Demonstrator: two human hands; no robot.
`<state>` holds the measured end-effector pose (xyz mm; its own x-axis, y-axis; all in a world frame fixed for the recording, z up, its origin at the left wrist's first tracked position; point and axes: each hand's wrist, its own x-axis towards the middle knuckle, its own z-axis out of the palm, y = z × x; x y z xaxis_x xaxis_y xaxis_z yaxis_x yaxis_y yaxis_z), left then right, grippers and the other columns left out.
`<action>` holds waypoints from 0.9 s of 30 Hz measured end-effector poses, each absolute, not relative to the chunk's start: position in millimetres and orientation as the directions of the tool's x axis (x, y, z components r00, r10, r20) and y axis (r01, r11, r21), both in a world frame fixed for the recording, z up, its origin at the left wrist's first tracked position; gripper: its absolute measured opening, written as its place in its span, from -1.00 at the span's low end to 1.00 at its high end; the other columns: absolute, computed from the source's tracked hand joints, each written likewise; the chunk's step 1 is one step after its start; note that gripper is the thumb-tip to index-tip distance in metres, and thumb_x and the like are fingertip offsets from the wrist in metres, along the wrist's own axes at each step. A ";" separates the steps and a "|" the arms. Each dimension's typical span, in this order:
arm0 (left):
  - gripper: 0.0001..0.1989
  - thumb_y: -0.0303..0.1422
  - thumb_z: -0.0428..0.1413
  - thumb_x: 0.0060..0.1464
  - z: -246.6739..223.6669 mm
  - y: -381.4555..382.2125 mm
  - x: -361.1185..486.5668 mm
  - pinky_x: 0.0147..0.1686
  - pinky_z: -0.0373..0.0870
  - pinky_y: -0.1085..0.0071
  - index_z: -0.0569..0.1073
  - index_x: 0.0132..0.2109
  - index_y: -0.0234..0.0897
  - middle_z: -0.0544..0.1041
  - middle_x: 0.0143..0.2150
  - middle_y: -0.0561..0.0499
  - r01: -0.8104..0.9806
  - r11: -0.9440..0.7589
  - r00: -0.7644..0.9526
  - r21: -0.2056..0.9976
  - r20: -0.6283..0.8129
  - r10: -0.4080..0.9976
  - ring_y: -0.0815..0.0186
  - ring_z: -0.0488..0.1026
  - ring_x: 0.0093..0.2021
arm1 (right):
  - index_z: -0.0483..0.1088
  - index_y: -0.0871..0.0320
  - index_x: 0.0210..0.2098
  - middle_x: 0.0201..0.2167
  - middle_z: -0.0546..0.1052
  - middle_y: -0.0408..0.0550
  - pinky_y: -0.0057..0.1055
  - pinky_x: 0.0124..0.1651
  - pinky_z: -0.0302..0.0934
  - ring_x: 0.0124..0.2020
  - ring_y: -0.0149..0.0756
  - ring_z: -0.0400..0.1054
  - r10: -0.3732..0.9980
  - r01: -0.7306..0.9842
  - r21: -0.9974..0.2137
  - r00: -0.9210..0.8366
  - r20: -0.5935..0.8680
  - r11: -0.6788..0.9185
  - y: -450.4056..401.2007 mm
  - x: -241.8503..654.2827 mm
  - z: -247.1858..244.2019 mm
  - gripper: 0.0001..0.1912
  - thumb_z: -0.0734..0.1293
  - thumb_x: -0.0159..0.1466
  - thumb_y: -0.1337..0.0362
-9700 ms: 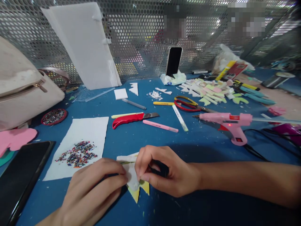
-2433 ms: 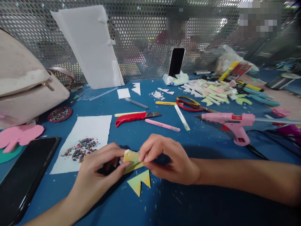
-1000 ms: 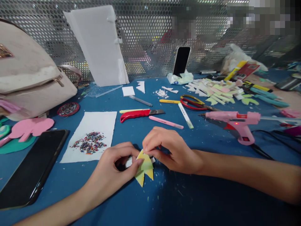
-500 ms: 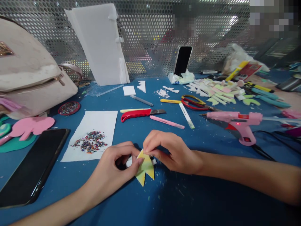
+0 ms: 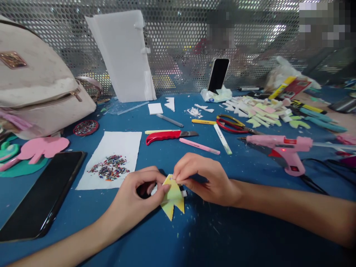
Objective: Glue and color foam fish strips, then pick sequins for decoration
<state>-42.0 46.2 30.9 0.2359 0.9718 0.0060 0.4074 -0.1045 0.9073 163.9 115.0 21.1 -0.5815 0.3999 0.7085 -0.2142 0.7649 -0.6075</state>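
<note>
My left hand [image 5: 136, 193] is closed, thumb in front, on a small yellow-green cutout [image 5: 172, 196] that looks like foam or card. The piece narrows at the top, and its lower edge ends in two points. My right hand [image 5: 208, 181] has thumb and forefinger pinched together at the piece's upper right edge. Whatever lies between those fingertips is too small to make out. A tiny pale spot shows near the cutout's top. White bits stick out behind the piece, mostly hidden by it and my fingers.
Ahead lie a red-handled knife [image 5: 164, 137], a pink marker [image 5: 199, 146] and red-and-yellow scissors [image 5: 233, 123]. A pink glue gun [image 5: 279, 142] with its light on stands right. Left are paper [image 5: 122, 142] bearing shiny beads, a black phone [image 5: 44, 200] and a backpack [image 5: 41, 85].
The whole view has shifted slightly. My right fingertips have slid a little right along the cutout's top, uncovering the pale spot. The left hand keeps its hold.
</note>
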 end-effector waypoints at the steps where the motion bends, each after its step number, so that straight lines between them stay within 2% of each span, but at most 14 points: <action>1: -0.76 -0.29 0.10 0.19 31.7 46.6 -42.2 -0.54 0.04 0.48 0.55 -0.40 -0.26 0.28 -0.50 0.12 0.402 -0.106 0.234 0.910 0.011 0.972 0.43 0.13 -0.53 | 0.41 0.22 -0.19 -0.27 0.55 0.02 -0.41 -0.13 0.39 -0.19 -0.36 0.46 0.383 -0.212 -0.589 -0.583 0.716 0.780 115.9 164.4 21.1 -0.96 0.30 0.39 0.42; 7: -0.76 -0.29 0.10 0.19 33.0 46.9 -42.8 -0.55 0.05 0.49 0.56 -0.39 -0.26 0.33 -0.48 0.09 0.388 -0.121 0.220 0.914 0.035 0.975 0.43 0.17 -0.53 | 0.42 0.22 -0.21 -0.28 0.57 0.05 -0.39 -0.14 0.40 -0.21 -0.35 0.46 0.302 -0.172 -0.499 -0.616 0.727 0.849 119.0 166.8 19.6 -0.94 0.32 0.36 0.45; 13: -0.76 -0.30 0.09 0.19 31.8 48.4 -42.1 -0.55 0.07 0.50 0.56 -0.39 -0.26 0.35 -0.47 0.08 0.401 -0.139 0.212 0.905 0.056 0.976 0.43 0.19 -0.53 | 0.41 0.21 -0.20 -0.28 0.57 0.03 -0.40 -0.13 0.40 -0.21 -0.36 0.47 0.316 -0.181 -0.495 -0.577 0.753 0.850 117.9 165.8 22.0 -0.95 0.31 0.36 0.45; 19: -0.77 -0.32 0.10 0.20 32.6 45.3 -42.6 -0.56 0.04 0.51 0.54 -0.40 -0.26 0.30 -0.49 0.12 0.403 -0.141 0.208 0.904 0.060 0.976 0.46 0.14 -0.55 | 0.36 0.18 -0.20 -0.24 0.58 0.05 -0.38 -0.11 0.39 -0.19 -0.35 0.49 0.307 -0.162 -0.493 -0.609 0.731 0.855 117.0 166.6 25.5 -0.96 0.28 0.38 0.41; 27: -0.78 -0.32 0.10 0.20 31.0 45.6 -41.2 -0.55 0.06 0.50 0.53 -0.40 -0.24 0.31 -0.49 0.13 0.402 -0.148 0.216 0.904 0.063 0.974 0.46 0.15 -0.54 | 0.34 0.17 -0.19 -0.26 0.58 0.02 -0.38 -0.13 0.38 -0.22 -0.36 0.49 0.296 -0.146 -0.470 -0.607 0.738 0.871 116.1 166.9 26.5 -0.91 0.29 0.35 0.46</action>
<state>-41.2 45.6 31.0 0.2159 0.9744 0.0632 0.4016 -0.1476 0.9039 166.9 116.1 26.5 -0.6068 0.2964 0.7375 -0.1458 0.8706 -0.4698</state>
